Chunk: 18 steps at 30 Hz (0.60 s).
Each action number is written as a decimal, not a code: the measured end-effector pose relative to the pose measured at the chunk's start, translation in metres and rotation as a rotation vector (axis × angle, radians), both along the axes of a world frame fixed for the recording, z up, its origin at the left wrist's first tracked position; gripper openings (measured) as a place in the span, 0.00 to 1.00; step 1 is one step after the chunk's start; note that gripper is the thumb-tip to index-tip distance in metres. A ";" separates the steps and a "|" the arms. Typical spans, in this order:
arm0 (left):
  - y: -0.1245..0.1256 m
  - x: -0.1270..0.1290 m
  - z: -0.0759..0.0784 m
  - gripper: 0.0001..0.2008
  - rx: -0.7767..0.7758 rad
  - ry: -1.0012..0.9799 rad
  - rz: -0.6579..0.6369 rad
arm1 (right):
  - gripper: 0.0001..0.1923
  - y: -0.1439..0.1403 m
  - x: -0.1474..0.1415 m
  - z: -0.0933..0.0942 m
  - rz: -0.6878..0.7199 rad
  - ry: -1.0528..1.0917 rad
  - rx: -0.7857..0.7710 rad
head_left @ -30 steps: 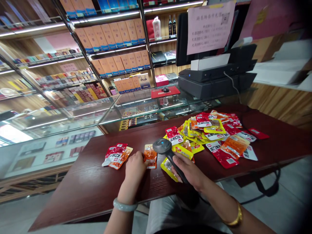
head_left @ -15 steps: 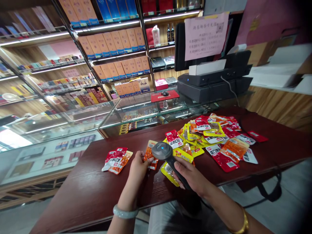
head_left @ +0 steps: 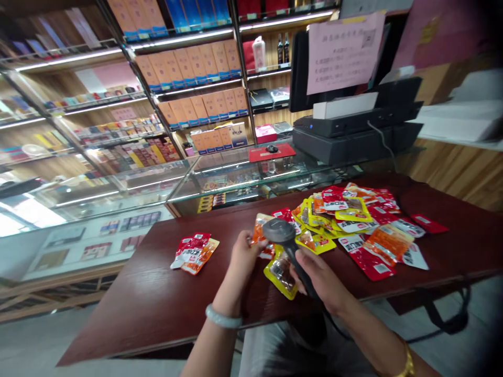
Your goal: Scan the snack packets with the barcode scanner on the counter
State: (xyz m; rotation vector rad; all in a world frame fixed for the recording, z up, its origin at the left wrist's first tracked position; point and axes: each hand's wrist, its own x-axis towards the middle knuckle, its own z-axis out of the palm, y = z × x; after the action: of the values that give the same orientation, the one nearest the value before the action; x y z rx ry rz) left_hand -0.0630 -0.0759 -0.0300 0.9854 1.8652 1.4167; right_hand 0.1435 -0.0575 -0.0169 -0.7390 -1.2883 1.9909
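Observation:
My right hand is wrapped round the handle of a black barcode scanner, its head tilted toward my left hand. My left hand pinches the edge of an orange snack packet, which the scanner head partly covers. Under the scanner lies a yellow-edged snack packet with brown contents. To the right spreads a heap of red, orange and yellow snack packets. Off to the left, a red and white packet overlaps an orange packet on the dark red table.
Behind the table stands a glass display counter with a red mouse pad on it. A black cash register unit and a monitor with a pink sign are at the back right. Shelves of boxed goods line the wall.
My left hand has moved right and slightly up with the orange packet. The scanner has shifted slightly right and up, uncovering more of the yellow-edged packet. The whole view has shifted a little.

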 end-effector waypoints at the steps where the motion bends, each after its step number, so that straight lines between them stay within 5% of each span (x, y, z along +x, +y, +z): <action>1: 0.008 0.008 0.003 0.18 0.015 -0.073 -0.060 | 0.28 0.001 0.001 0.001 -0.021 -0.003 0.002; 4: 0.023 0.018 0.009 0.21 0.120 -0.113 -0.222 | 0.28 0.004 0.003 0.003 -0.054 -0.017 0.006; 7: 0.011 0.001 0.013 0.23 0.090 0.187 -0.176 | 0.29 0.002 0.004 0.002 -0.047 -0.039 0.008; 13: -0.056 -0.088 0.018 0.23 -0.351 0.836 0.153 | 0.28 -0.008 -0.006 -0.006 -0.022 -0.058 -0.054; 18: -0.087 -0.143 0.018 0.25 -0.751 1.019 0.394 | 0.28 -0.013 -0.021 -0.006 0.066 -0.044 -0.044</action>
State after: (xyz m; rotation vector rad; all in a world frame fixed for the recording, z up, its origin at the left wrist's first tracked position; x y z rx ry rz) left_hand -0.2056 -0.1631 -0.0121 1.0260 3.1055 0.1778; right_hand 0.1224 -0.0708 -0.0232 -0.7739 -1.3133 2.0727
